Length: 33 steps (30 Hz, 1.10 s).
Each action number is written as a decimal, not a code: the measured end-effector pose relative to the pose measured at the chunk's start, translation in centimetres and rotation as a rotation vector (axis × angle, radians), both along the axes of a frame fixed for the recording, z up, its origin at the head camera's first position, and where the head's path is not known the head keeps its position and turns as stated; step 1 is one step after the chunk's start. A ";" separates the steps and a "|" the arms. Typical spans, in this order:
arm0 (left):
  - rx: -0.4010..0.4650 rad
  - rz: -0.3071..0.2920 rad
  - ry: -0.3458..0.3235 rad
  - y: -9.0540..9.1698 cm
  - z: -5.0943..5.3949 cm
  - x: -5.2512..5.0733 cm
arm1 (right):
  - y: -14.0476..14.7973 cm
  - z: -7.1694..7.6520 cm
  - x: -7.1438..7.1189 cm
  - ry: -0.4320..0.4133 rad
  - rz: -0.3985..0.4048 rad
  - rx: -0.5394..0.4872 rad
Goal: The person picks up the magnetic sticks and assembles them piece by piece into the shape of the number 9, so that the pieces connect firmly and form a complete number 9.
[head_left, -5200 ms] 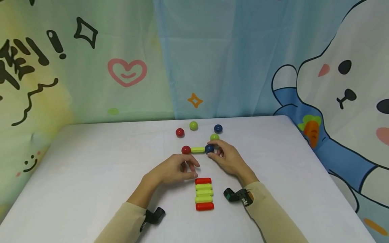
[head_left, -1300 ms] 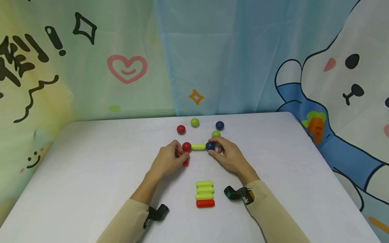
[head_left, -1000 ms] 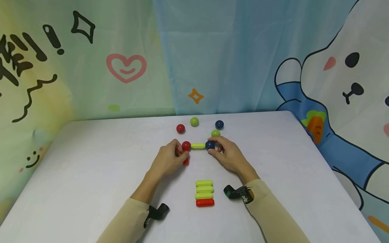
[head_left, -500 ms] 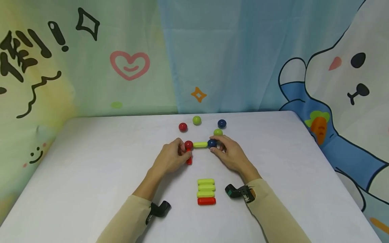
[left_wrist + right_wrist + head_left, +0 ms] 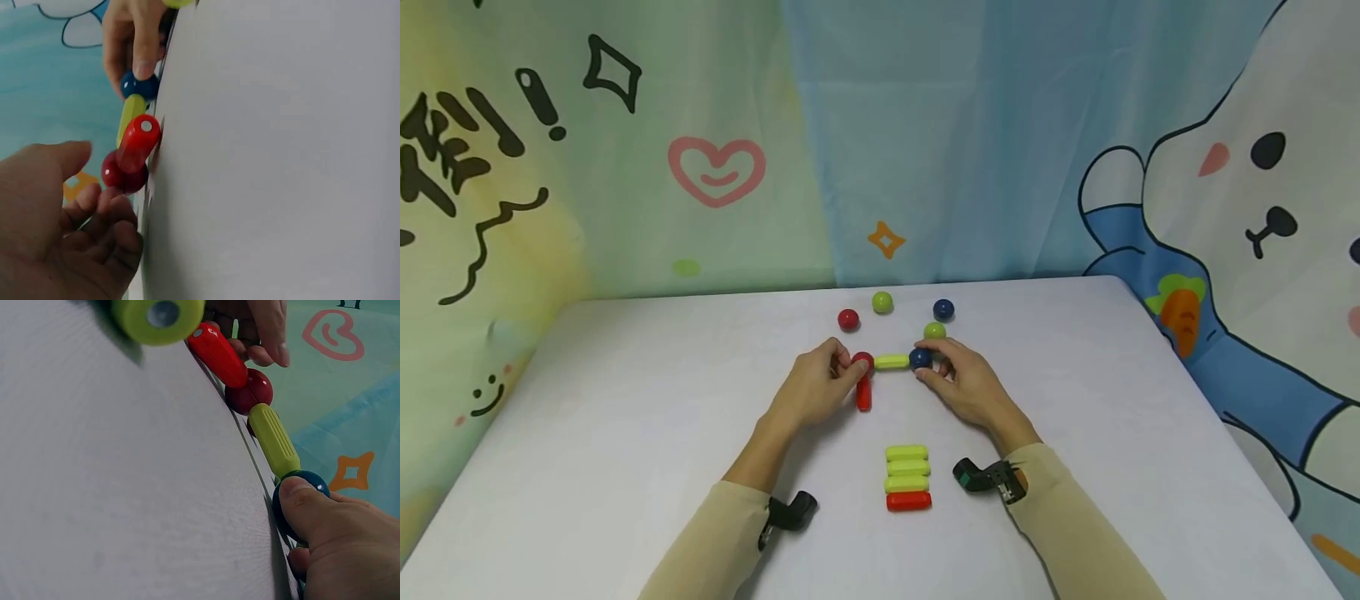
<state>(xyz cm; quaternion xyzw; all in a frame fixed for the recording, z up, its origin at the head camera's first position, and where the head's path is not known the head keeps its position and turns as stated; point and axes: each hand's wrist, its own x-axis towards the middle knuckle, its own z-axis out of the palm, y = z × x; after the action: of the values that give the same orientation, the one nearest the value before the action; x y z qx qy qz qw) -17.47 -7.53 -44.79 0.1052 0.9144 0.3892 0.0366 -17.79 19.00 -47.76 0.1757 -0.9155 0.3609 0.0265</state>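
Observation:
My right hand (image 5: pixel 966 379) pinches a dark blue ball (image 5: pixel 920 358) between thumb and fingers. A ribbed yellow-green rod (image 5: pixel 892 362) joins that ball to a red ball (image 5: pixel 124 175). From the red ball a red rod (image 5: pixel 864 393) extends toward the table's near side, a silver disc showing on its free end. My left hand (image 5: pixel 816 383) is beside the red ball; in the left wrist view its thumb stands apart, and its fingertips lie close to the ball, perhaps touching. Near the table's middle lies a stack-like row of yellow-green rods (image 5: pixel 907 468) and one red rod (image 5: pixel 908 501).
Behind the joined pieces lie a loose red ball (image 5: pixel 848 320), a green ball (image 5: pixel 882 302), a blue ball (image 5: pixel 943 310) and another green ball (image 5: pixel 935 331) near my right fingers. The white table (image 5: pixel 625 433) meets a printed curtain (image 5: pixel 925 150) at its far edge.
One red rod has gone from the row's far end to the red ball. My left hand held it there, then its fingers shifted off the rod toward the ball. The right hand keeps its grip.

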 end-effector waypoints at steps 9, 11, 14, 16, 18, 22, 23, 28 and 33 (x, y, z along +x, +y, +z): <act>0.074 0.069 0.102 -0.5 0.1 -2.6 | -0.1 0.0 0.1 -0.005 -0.005 0.001; 0.082 0.073 0.114 -0.5 0.3 -3.1 | -0.1 0.1 0.0 -0.007 -0.005 -0.001; 0.093 0.068 0.127 -0.4 0.4 -3.8 | -0.2 0.1 0.0 -0.008 -0.006 -0.003; 0.097 0.061 0.132 -0.3 0.4 -4.1 | -0.2 0.0 0.0 -0.009 -0.012 -0.005; 0.101 0.060 0.131 -0.3 0.4 -4.4 | -0.2 -0.1 0.0 -0.006 -0.014 -0.004; 0.101 0.085 0.116 -0.5 0.3 -4.9 | -0.3 -0.2 -0.2 0.000 0.000 0.003; 0.097 0.093 0.109 -0.6 0.2 -5.0 | -0.3 -0.2 -0.2 0.002 0.004 0.006; 0.070 0.089 0.095 -0.6 0.0 -5.7 | -0.2 -0.1 -0.1 0.011 -0.012 0.014; 0.040 0.055 0.093 -0.4 0.1 -6.4 | 0.0 -0.1 0.1 0.000 -0.025 0.014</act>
<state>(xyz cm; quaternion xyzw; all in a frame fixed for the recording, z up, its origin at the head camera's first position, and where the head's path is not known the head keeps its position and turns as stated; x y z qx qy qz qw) -23.85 -7.93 -44.72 0.0987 0.9096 0.4031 -0.0188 -17.73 19.00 -47.85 0.1645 -0.9201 0.3542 0.0299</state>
